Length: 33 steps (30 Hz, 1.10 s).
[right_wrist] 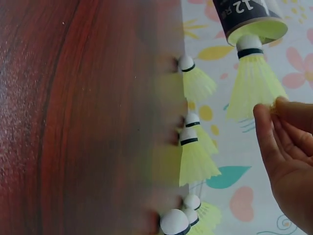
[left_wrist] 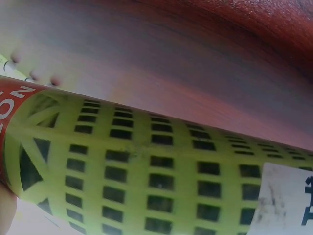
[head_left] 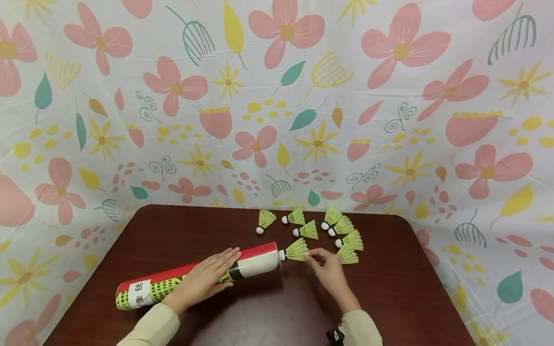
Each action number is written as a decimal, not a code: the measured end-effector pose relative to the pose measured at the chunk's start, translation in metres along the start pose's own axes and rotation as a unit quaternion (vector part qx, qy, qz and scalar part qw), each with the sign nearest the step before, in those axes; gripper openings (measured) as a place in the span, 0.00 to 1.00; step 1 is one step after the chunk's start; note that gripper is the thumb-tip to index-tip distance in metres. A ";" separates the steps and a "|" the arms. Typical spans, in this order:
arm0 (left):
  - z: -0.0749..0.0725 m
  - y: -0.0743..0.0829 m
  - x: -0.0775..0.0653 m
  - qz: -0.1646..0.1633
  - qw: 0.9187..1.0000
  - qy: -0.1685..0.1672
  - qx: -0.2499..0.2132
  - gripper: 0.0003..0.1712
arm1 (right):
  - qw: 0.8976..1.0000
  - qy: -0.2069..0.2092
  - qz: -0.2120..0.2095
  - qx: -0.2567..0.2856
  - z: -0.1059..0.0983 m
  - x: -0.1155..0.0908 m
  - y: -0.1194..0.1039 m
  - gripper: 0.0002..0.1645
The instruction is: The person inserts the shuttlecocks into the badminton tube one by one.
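Observation:
A shuttlecock tube [head_left: 163,288] in red, white and yellow-green lies slantwise on the table, its mouth toward the right. My left hand [head_left: 205,277] lies over its middle and holds it, fingers across the top and thumb on the near side. The tube's printed side [left_wrist: 161,166] fills much of the left wrist view. My right hand [head_left: 328,271] pinches a yellow-green shuttlecock [right_wrist: 254,81] by the skirt's edge between thumb and fingers. This shuttlecock's white cork points at the tube and overlaps the rim of its mouth [right_wrist: 266,32]; how deep it sits cannot be told.
Several loose shuttlecocks [head_left: 306,230] lie behind the tube mouth, and another group [head_left: 350,240] is beyond my right hand. The dark red-brown table [head_left: 263,315] backs onto a flowered cloth [head_left: 278,142]. A small black object [head_left: 335,338] is beside my right sleeve.

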<state>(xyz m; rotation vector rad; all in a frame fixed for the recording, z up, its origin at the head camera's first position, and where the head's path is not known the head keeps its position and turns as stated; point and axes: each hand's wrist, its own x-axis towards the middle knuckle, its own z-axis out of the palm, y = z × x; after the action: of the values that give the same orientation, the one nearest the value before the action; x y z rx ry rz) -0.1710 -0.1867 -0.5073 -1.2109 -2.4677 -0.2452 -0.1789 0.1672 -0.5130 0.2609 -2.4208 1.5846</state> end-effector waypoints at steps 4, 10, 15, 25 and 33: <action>0.000 0.000 0.000 0.001 1.000 -0.001 0.004 0.51 | 1.000 -0.012 -0.018 0.021 0.005 0.000 -0.002 0.03; 0.001 0.000 0.000 0.003 1.000 0.001 0.005 0.51 | 0.997 -0.039 -0.059 0.032 0.015 -0.002 -0.006 0.04; 0.001 0.000 0.003 0.008 1.000 0.001 0.002 0.51 | 0.994 -0.046 -0.097 0.023 0.023 -0.001 -0.008 0.04; 0.002 0.001 0.005 0.002 1.000 0.002 -0.002 0.52 | 0.994 0.032 -0.087 -0.053 0.033 -0.003 -0.015 0.05; 0.003 0.003 0.007 0.002 1.000 0.002 -0.004 0.51 | 0.995 0.072 -0.060 -0.024 0.040 -0.005 -0.023 0.03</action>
<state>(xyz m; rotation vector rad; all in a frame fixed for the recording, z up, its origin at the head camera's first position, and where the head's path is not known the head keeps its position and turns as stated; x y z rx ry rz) -0.1732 -0.1792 -0.5068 -1.2163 -2.4625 -0.2558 -0.1718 0.1215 -0.5100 0.2679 -2.2862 1.4395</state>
